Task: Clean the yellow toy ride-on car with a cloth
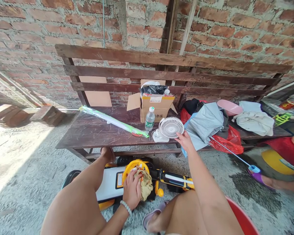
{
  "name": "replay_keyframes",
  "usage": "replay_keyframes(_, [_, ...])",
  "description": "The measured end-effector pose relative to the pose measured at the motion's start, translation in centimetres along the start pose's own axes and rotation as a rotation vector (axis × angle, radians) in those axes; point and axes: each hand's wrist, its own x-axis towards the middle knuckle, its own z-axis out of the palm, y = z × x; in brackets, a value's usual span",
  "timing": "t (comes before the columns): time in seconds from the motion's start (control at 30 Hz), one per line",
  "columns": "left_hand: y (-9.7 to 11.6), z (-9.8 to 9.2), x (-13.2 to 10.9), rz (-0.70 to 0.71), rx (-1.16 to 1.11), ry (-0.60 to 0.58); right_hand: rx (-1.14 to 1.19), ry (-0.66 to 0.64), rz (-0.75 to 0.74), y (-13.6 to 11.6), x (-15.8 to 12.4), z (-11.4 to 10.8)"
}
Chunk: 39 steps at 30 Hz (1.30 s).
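My right hand grips the lower right rim of a small white desk fan, thumb and fingers closed on its edge. The fan stands near the bench's front edge, its round grille facing up towards me. My left hand, a beaded bracelet at its wrist, is closed on a crumpled yellowish cloth. That cloth rests against the yellow steering wheel of a ride-on toy vehicle between my legs. My palm hides part of the wheel and cloth.
On the wooden bench are a water bottle, an opened cardboard box, a long wrapped item, a grey umbrella and a pink bowl. Another person's foot is at right, near a red tub.
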Motion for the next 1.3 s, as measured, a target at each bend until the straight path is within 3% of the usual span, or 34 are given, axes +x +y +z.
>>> replay_keyframes(0.23, [0.0,0.1,0.1,0.000,-0.033,0.021,-0.049,0.030,0.014,-0.8,-0.4,0.8])
replay_keyframes(0.3, [-0.1,0.2,0.1,-0.001,-0.049,0.021,-0.098,0.110,0.035,-1.5,-1.0,1.2])
replay_keyframes(0.37, [-0.1,0.4,0.1,-0.007,-0.068,0.029,-0.199,0.258,0.039,-1.6,-3.1,2.0])
replay_keyframes(0.43, [-0.1,0.7,0.0,-0.019,-0.093,0.048,-0.369,0.360,-0.039,-0.5,-7.2,3.2])
replay_keyframes(0.5, [-0.3,1.0,0.1,-0.032,-0.139,0.076,-0.544,0.232,-0.240,2.0,-13.3,5.0])
replay_keyframes(0.63, [-0.9,0.6,0.9,-0.071,-0.349,0.164,-0.926,-0.334,-0.508,9.5,-26.0,9.5])
replay_keyframes(0.73, [-1.5,-0.8,2.1,-0.304,-0.527,0.271,-1.169,-0.581,-0.515,13.3,-30.4,11.7])
replay_keyframes(0.83, [-1.8,-2.1,3.1,-0.857,-0.785,0.254,-1.312,-0.655,-0.498,14.1,-30.2,11.9])
replay_keyframes(0.9, [-1.8,-2.5,3.3,-1.059,-0.902,0.165,-1.358,-0.666,-0.503,13.6,-29.0,11.6])
replay_keyframes(1.07, [-1.4,-2.2,2.6,-1.206,-1.110,0.045,-1.360,-0.601,-0.467,11.0,-25.6,12.4])
replay_keyframes(1.2, [-0.8,-2.3,2.3,-1.300,-1.227,0.030,-1.408,-0.407,-0.369,8.9,-22.7,16.4])
replay_keyframes(1.3, [-0.5,-2.8,2.3,-1.344,-1.406,-0.011,-1.513,-0.447,-0.304,8.3,-22.0,19.8])
